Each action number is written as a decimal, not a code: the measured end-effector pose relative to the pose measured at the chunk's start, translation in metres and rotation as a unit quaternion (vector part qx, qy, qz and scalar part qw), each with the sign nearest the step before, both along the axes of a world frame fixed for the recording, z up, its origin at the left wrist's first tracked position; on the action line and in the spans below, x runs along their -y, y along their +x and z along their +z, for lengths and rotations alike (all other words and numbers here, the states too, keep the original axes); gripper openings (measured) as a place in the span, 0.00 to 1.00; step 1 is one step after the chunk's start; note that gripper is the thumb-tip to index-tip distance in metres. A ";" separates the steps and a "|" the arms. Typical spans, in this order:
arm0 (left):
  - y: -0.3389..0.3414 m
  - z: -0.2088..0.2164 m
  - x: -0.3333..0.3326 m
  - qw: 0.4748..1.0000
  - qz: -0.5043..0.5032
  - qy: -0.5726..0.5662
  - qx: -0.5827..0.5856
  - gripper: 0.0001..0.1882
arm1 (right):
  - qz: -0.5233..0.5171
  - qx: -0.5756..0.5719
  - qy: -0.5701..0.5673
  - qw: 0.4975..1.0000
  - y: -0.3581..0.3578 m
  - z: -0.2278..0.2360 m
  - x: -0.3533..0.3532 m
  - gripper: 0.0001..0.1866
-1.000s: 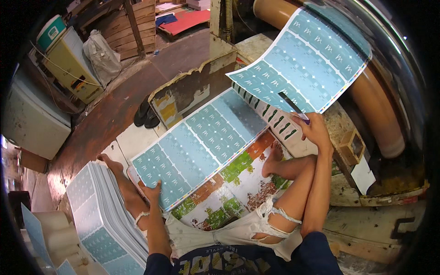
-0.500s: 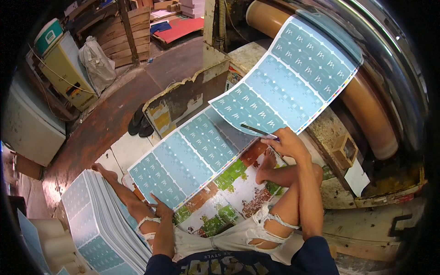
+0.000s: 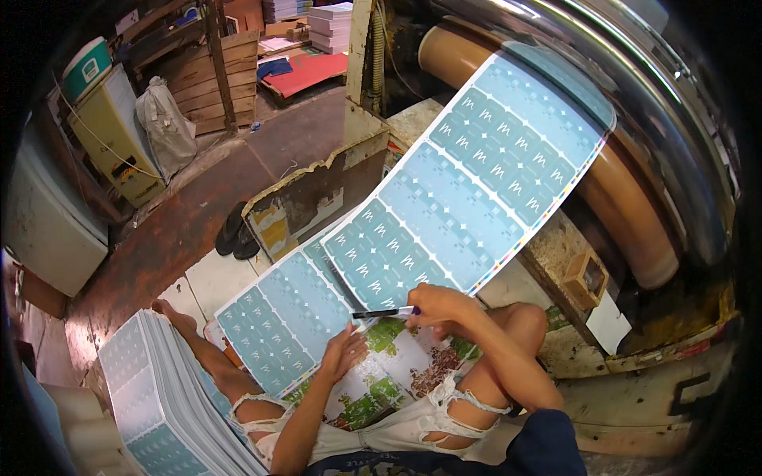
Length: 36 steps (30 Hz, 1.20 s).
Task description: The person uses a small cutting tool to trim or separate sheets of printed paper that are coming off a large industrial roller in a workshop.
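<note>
My right hand point(image 3: 438, 308) is closed round a cutter knife point(image 3: 379, 314) with a long dark blade and a purple bit at the grip. The blade points left along the near corner of a printed sheet point(image 3: 456, 202), blue-green with white letter marks, which hangs down from the rollers. Just left of the blade tip, my left hand point(image 3: 343, 355) is open, fingers stretched and holding nothing. Beneath the hanging sheet, another printed sheet point(image 3: 290, 293) of the same pattern lies in front of me. A tall stack of such sheets point(image 3: 159, 397) stands by my left leg.
A brown roller point(image 3: 635, 214) and a shiny metal roller point(image 3: 694, 182) curve along the right. A small wooden box point(image 3: 585, 279) sits on the ledge beneath. Black sandals point(image 3: 236, 232) lie beyond the sheets, near a worn panel point(image 3: 317, 186). Further back is a grey sack point(image 3: 164, 127).
The hanging sheet has come further down and left over the lower one. My right hand moved down-left with the knife; my left hand left the lower sheet's corner and moved right.
</note>
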<state>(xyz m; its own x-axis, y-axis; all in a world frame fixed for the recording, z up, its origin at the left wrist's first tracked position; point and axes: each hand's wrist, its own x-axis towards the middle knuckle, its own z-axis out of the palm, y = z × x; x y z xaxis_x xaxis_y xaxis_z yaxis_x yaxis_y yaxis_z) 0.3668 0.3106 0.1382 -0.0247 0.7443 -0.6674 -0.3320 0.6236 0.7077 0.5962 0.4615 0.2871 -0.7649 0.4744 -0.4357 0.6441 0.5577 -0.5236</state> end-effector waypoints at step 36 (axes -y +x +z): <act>-0.080 0.075 0.090 0.990 0.089 0.089 0.071 0.33 | -0.604 -0.451 0.234 0.615 0.217 0.102 -0.112 0.12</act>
<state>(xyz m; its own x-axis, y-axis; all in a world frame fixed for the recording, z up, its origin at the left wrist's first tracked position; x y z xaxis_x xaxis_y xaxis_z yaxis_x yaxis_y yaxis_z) 0.2867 0.2205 0.2133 -0.0812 0.8424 -0.5327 -0.5296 0.4163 0.7390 0.8136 0.5740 0.3888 0.4371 0.8454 0.3068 0.3020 0.1833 -0.9355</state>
